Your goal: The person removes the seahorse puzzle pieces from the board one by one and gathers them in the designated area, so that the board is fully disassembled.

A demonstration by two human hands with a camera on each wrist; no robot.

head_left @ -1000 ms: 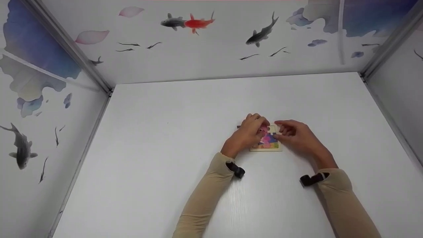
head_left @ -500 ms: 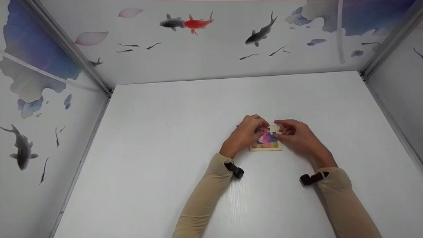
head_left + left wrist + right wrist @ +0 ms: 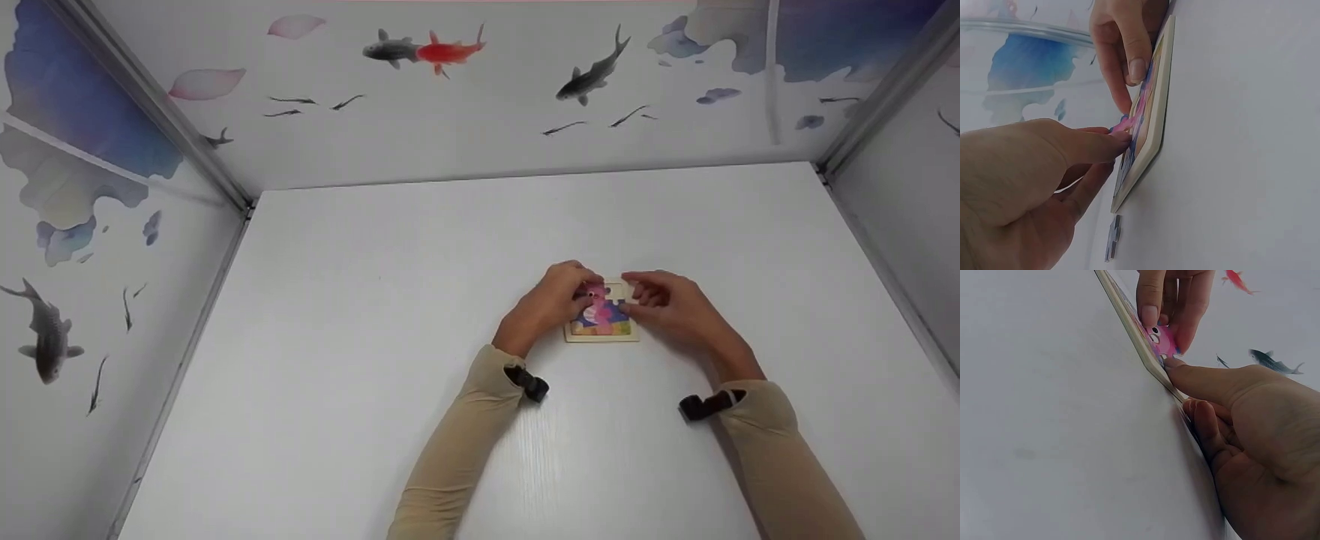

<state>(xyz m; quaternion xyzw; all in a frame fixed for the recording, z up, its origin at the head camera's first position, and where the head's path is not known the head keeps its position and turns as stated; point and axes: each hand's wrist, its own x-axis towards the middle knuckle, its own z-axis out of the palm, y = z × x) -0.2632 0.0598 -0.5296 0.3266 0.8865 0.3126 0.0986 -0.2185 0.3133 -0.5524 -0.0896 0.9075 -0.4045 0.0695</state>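
Note:
A small jigsaw puzzle board (image 3: 600,338) with a pale wooden rim lies on the table, its picture pink, blue and green. My left hand (image 3: 551,296) is over its left side. In the left wrist view, thumb and fingers pinch a pink puzzle piece (image 3: 1121,125) tilted up from the board. That piece shows an eye in the right wrist view. At the board's right side, my right hand (image 3: 675,306) grips the rim, its thumb (image 3: 1176,363) on the picture and fingers curled at the edge. Bare wood shows in the upper right of the board.
One loose grey-blue puzzle piece (image 3: 1113,238) lies on the white table (image 3: 337,337) beyond the board's left edge; in the head view my left hand hides it. Walls with painted fish (image 3: 450,52) enclose the table at the back and sides.
My left hand has shifted slightly left, uncovering more of the puzzle's picture and hiding the loose piece at its left. My right hand stays in place at the board's right side.

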